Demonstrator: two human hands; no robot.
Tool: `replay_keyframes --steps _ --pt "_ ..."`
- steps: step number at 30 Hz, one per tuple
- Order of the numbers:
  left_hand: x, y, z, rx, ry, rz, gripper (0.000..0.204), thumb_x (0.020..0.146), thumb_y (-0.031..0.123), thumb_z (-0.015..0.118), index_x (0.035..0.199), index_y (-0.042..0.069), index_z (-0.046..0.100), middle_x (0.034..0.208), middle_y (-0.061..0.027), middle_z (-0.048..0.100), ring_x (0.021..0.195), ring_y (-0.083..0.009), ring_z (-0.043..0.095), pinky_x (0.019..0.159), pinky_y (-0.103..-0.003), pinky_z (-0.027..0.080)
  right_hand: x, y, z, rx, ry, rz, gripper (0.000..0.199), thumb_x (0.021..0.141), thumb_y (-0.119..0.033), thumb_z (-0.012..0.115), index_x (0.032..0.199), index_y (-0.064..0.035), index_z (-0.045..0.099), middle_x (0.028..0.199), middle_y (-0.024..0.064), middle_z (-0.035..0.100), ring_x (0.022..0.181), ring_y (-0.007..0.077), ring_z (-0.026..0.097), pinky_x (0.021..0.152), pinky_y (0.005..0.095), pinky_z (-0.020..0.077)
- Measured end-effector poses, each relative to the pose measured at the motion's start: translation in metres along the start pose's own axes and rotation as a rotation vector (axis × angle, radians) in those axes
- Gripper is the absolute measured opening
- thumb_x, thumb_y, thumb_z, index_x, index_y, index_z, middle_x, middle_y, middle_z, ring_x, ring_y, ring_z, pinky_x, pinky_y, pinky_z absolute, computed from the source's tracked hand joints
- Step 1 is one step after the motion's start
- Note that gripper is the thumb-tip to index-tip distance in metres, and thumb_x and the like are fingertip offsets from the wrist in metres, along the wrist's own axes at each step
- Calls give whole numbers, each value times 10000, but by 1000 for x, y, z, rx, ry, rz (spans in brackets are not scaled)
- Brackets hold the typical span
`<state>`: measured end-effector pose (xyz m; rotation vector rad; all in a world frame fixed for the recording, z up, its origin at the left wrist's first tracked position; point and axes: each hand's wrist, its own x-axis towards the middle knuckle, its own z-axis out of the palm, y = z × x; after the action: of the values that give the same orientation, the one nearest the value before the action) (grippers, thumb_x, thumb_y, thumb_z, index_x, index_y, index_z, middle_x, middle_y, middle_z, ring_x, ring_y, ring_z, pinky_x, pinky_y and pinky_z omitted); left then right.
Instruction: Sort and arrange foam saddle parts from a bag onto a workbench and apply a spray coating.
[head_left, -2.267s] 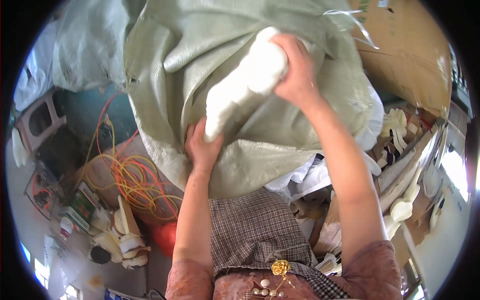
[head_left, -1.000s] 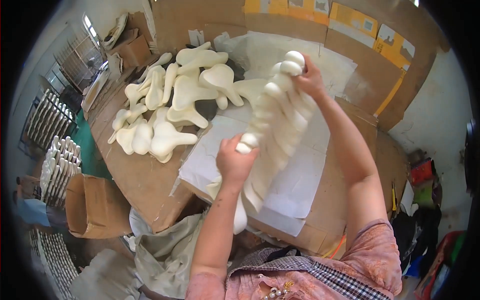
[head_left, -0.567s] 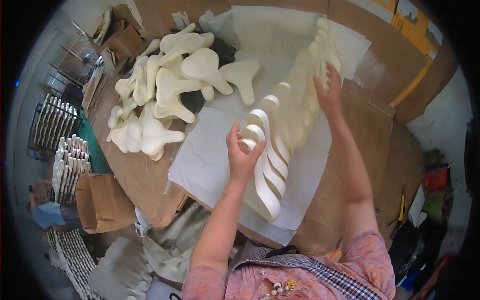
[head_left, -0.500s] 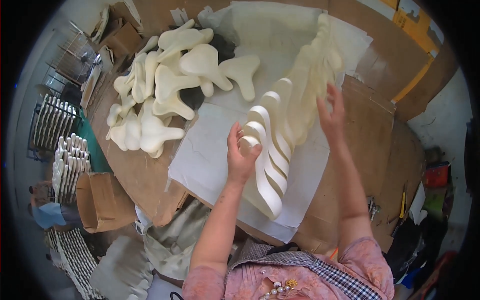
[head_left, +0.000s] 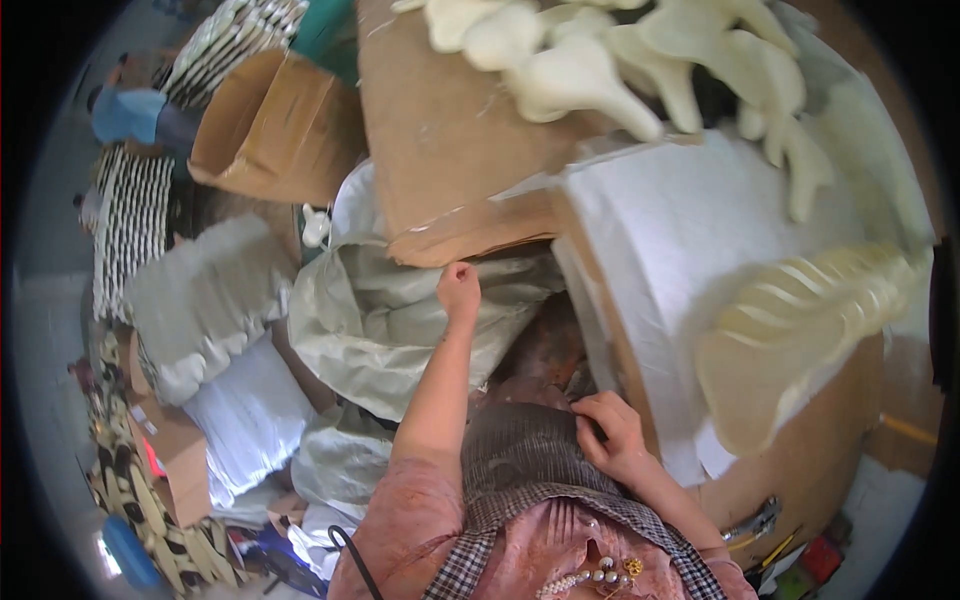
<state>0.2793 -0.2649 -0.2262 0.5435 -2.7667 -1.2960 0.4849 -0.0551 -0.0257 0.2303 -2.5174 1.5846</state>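
Observation:
My left hand is closed in a fist above a pale woven sack, close to the front edge of a cardboard-covered table. Anything inside that fist is hidden. Over my lap, beside the dark checked apron, my right hand hangs with loosely bent fingers, the thumb apart and nothing visible in it. To its right, a row of cream, curved, flat-sided pieces leans in overlapping order on a white sheet. Neither hand touches them.
A heap of cream, lobed pieces lies at the far side. An open cardboard box stands at the left, with wrapped bundles below it. Stacked pale pieces and a person in blue are farther left. Pliers lie at lower right.
My view has swung left and down toward the sack. Both hands have left the row of cream pieces: the left is now over the sack, the right drawn back to my lap.

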Motion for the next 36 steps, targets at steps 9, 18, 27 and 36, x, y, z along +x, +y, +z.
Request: replay_keyframes --steps 9,18,27,36 --pt "64 -268 -101 604 -668 -369 630 782 526 553 1312 202 445 1479 -70 243 1283 -274 373 999 -565 293 134 162 348 0 -474 -37 211 808 -30 544 1015 -14 581 967 194 591 910 355 569 785 403 460" --pt "54 -493 -478 1194 -584 -889 679 765 551 546 1256 82 528 1235 -159 553 1132 -289 541 952 -408 422 269 216 581 -779 -1299 49 444 899 -179 358 1334 -124 431 1387 118 408 1247 291 416 1029 383 347" --pt "141 -442 -247 185 -25 -308 343 739 40 500 1055 102 618 1024 -157 633 970 -344 587 852 -410 464 202 169 733 -692 -1635 -793 197 773 -80 528 886 3 667 942 205 654 904 323 641 723 416 524" --pt "144 -591 -149 296 497 -147 403 709 222 595 1077 57 596 1065 -199 606 998 -381 560 875 -426 458 254 211 841 -427 -1567 -1417 245 755 -91 505 979 -75 602 985 102 581 980 292 499 867 370 411"
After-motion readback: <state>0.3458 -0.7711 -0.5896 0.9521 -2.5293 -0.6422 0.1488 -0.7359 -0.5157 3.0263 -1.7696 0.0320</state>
